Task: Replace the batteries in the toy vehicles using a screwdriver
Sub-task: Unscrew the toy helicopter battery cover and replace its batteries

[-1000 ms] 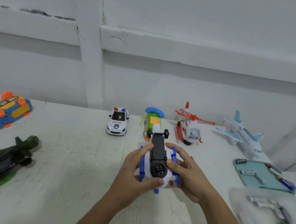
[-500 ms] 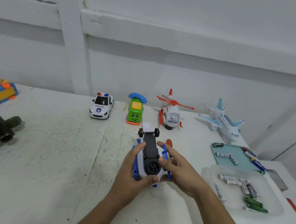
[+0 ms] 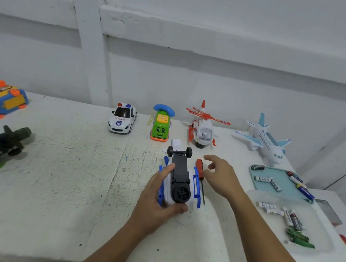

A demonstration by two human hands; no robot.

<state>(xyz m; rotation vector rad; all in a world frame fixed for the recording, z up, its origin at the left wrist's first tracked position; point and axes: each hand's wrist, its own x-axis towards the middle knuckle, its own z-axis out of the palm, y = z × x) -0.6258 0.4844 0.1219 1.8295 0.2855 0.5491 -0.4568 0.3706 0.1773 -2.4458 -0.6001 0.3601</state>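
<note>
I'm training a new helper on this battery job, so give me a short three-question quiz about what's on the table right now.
1. True or false: the right hand grips the red screwdriver.
2. Which toy stands between the police car and the red-and-white helicopter? A) airplane B) green phone car C) orange-wheeled blue toy
3. Fill in: the left hand holds the white-and-blue toy with its ____ underside up.
Key: 1 false, it is open beside it; 2 B; 3 black.
</note>
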